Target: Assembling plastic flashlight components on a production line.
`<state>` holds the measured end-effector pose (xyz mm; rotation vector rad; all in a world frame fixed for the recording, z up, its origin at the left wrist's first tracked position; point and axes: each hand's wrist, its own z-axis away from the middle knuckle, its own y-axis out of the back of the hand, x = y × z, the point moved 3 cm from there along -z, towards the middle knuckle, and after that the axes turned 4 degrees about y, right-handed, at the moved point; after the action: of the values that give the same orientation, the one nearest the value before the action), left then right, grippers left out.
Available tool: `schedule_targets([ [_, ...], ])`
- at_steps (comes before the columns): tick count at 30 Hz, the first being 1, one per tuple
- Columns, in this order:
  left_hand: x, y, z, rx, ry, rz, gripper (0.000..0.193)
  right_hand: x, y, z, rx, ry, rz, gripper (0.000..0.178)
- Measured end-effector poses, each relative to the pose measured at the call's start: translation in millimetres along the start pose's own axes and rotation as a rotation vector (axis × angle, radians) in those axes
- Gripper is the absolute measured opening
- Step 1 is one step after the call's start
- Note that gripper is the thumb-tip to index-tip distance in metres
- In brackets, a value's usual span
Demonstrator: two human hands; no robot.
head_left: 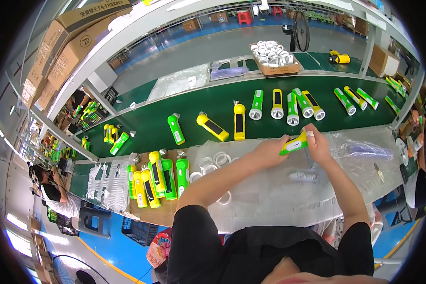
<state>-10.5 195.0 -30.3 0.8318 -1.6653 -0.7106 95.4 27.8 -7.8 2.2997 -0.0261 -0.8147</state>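
Above the plastic-covered bench, I hold a green and yellow flashlight [296,144] roughly level between both hands. My left hand [273,151] is closed on its left end. Around the other end wrap the fingers of my right hand [318,146], which hide that end. Several white rings [221,158] lie on the plastic sheet [265,194] left of my left forearm, one partly under the arm. Farther left, a cluster of yellow and green flashlights [157,171] stands or leans on a cardboard sheet [163,215].
Past the bench runs a green conveyor belt [151,130] with several flashlights [292,109] on it. Behind it sits a cardboard box of white rings [280,71], near a black fan [300,32]. Clear plastic bags [367,149] lie at right. A person [64,201] sits far left.
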Motion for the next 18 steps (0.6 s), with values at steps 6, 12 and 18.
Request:
schedule_targets([
  [6, -63, 54, -17, 0.543, 0.020, -0.340, 0.078, 84, 23, -69, 0.339, -0.043, -0.044, 0.024],
  [12, -124, 47, -27, 0.025, 0.596, -0.526, 0.084, 266, 81, -86, 0.395, -0.455, 0.491, 0.046],
  [18, -141, 54, -23, 0.247, 0.593, -0.313, 0.067, 191, 74, -89, 0.252, -0.153, 0.887, 0.041],
])
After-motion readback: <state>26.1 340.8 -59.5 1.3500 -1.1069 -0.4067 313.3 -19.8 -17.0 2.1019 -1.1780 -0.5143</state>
